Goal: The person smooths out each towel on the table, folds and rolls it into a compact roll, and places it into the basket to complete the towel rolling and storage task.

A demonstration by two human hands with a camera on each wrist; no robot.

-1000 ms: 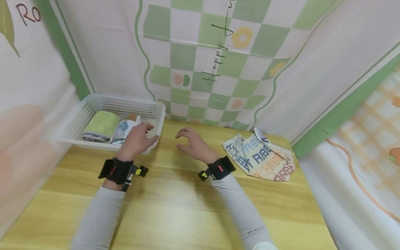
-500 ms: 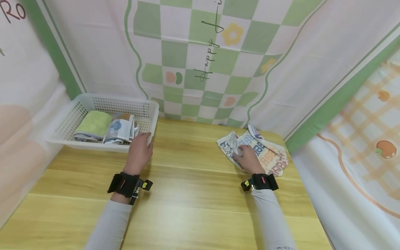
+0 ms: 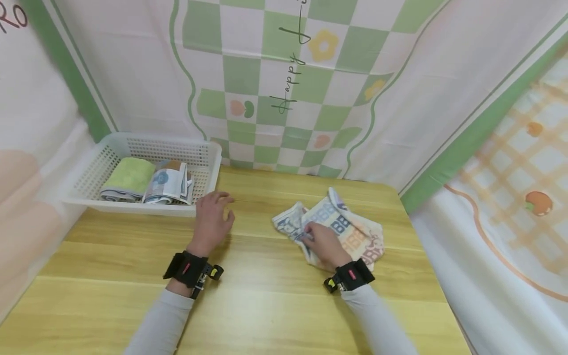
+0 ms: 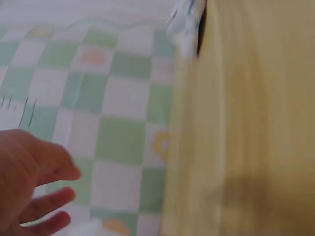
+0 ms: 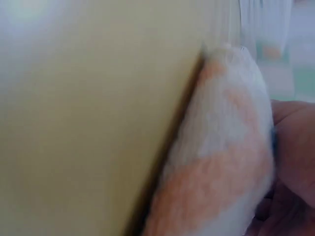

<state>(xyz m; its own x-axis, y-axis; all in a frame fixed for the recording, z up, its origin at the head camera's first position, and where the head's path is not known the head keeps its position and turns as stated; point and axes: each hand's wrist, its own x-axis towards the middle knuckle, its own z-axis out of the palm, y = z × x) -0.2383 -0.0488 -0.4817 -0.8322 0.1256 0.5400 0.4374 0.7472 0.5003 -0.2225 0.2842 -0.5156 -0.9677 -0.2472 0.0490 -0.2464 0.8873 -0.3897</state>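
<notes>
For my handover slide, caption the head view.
Right hand grips a lettered cloth on a wooden table, left hand near a white basket holding folded green cloth.

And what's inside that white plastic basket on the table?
A folded lime-green towel and, beside it, a folded blue-and-white printed cloth. Bare latticed floor shows toward the right end of the basket; anything beneath the two is covered.

Open tabletop [image 3: 253, 214] between basket [image 3: 133, 206] and cloth [image 3: 348, 230]
</notes>
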